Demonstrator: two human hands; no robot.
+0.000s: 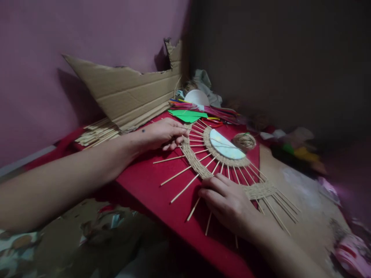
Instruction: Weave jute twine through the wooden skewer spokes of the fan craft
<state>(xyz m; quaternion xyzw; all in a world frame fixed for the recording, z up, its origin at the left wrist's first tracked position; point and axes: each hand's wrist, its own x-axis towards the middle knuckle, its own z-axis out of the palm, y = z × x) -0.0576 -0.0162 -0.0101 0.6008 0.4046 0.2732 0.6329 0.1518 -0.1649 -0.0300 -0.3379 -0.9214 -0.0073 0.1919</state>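
Observation:
A half-circle woven piece (199, 164) lies on the red surface, with thin wooden sticks fanning out from a pale blue half disc (224, 144). Tan twine forms an inner band and a wider outer band across the sticks. At the outer band's far left end, my left hand (171, 133) is closed, thumb and finger pinching a strand of twine. My right hand (224, 200) grips the near middle of the outer band, its fingers curled over the sticks and hiding part of the weave. Beyond the half disc sits a ball of twine (245, 141), with a strand crossing the disc.
Torn cardboard (136, 90) leans against the wall at the back left, over a bundle of sticks (97, 133). Green sheet (188, 115), colourful strips (217, 112) and red-handled scissors (213, 122) lie behind. A pink object (353, 255) stands at the lower right.

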